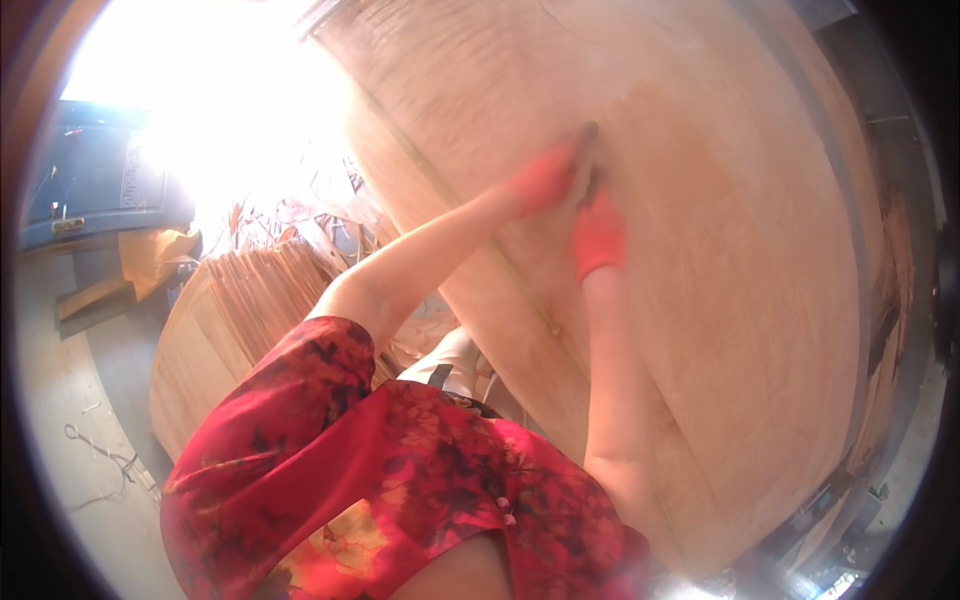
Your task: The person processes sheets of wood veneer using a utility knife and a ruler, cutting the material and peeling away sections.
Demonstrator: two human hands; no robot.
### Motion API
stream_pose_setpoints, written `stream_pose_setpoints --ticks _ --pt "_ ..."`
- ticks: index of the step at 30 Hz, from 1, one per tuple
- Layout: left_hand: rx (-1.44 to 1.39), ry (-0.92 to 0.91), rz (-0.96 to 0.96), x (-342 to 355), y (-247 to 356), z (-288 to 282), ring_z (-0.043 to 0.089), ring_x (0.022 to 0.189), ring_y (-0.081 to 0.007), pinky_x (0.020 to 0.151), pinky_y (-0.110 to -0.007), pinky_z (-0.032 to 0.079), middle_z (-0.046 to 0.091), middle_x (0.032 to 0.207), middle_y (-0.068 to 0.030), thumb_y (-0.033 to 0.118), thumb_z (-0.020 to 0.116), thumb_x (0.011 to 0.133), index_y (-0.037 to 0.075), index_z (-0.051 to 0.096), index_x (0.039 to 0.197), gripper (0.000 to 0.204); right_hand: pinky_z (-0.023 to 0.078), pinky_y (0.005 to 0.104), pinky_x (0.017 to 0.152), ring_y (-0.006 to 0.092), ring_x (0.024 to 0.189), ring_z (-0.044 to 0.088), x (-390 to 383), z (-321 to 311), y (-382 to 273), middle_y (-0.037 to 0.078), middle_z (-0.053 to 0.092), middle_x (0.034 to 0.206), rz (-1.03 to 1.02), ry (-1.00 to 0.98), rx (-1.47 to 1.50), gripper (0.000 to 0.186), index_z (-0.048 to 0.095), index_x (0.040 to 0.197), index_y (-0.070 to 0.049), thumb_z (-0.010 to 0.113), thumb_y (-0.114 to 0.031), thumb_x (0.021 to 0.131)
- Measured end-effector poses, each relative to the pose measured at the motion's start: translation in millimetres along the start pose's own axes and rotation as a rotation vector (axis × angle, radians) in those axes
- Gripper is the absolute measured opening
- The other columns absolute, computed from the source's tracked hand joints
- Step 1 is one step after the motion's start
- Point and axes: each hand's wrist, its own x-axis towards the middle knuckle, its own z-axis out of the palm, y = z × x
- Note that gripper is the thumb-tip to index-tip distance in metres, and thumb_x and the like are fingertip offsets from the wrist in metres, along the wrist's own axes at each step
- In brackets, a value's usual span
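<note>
Both hands wear red gloves with dark fingertips, and both are over a large pale wooden sheet [730,260]. My left hand [547,173] is at the upper middle of the sheet, its fingers pointing up to the right. My right hand [600,225] is just below and to the right of it, fingers pointing up. Their fingertips are close together and blurred; I cannot make out whether they hold anything. A narrow yellowish line [420,160] runs diagonally across the sheet to the left of my hands.
A stack of thin wood sheets [230,330] lies at the lower left, with wood scraps [300,215] behind it. A blue panel [100,175] and an orange-yellow piece [150,260] are at the far left, above loose wire [105,450]. Bright glare covers the upper left.
</note>
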Motion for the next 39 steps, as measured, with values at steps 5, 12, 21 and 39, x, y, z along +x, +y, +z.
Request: stream_pose_setpoints --ticks 5,12,21,39 --pt "0.186 0.117 0.153 7.7 -37.7 2.6 0.043 0.142 -0.0381 0.120 -0.045 0.032 0.040 0.155 -0.0274 0.016 0.051 0.102 0.005 0.023 0.160 0.065 0.055 0.0477 0.085 0.0394 0.097 0.069 17.3 1.2 -25.7 0.023 0.070 0.107 0.094 -0.137 -0.060 0.063 0.025 0.159 -0.014 0.048 -0.013 0.100" --pt "0.113 0.075 0.057 8.4 -31.0 16.2 0.045 0.137 -0.0407 0.115 -0.042 0.037 0.048 0.146 -0.0258 0.002 0.050 0.095 0.004 0.027 0.156 0.066 0.056 0.0482 0.083 0.0391 0.096 0.070 -10.2 22.6 0.0 0.023 0.071 0.106 0.054 -0.127 -0.091 0.067 0.022 0.159 -0.013 0.047 -0.007 0.097" --pt "-0.023 0.126 0.149 -5.9 -0.6 12.6 0.047 0.136 -0.0376 0.110 -0.041 0.040 0.048 0.150 -0.0196 0.012 0.052 0.100 0.008 0.037 0.153 0.055 0.057 0.0481 0.084 0.0399 0.099 0.070 -36.0 27.9 16.4 0.025 0.069 0.113 0.076 -0.125 -0.163 0.065 0.022 0.159 -0.014 0.044 -0.011 0.099" --pt "0.478 0.035 0.162 -13.7 -13.5 72.4 0.030 0.148 -0.0400 0.124 -0.048 0.020 0.041 0.155 -0.0221 0.021 0.057 0.099 0.003 0.039 0.151 0.058 0.056 0.0494 0.086 0.0386 0.100 0.069 -105.3 11.2 54.9 0.025 0.067 0.109 0.004 -0.248 -0.183 0.072 0.021 0.161 -0.021 0.048 -0.007 0.095"
